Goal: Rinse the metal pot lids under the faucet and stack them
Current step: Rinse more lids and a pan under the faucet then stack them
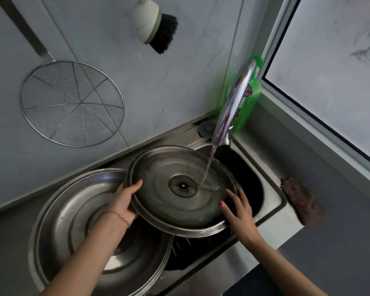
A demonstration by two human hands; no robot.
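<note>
The sink [271, 190] sits in a grey worktop [340, 210]. 1 big lid [73, 214] lies underside up at the sink's left edge. A smaller lid [179, 189] tilts over the basin, underside up, under the faucet [233, 103] stream. The left hand [124, 201] grips its left rim; the right hand [239, 210] lies spread against its right rim. A skimmer [73, 103] and brush [156, 26] hang on the wall.

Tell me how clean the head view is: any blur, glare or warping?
Head view: dim and greyish; the faucet is streaked with motion blur and bright glare, the soap bottle behind it smeared; wide-angle warping bends the window frame and counter edges; the lid under the water and both hands read fairly sharp.
</note>
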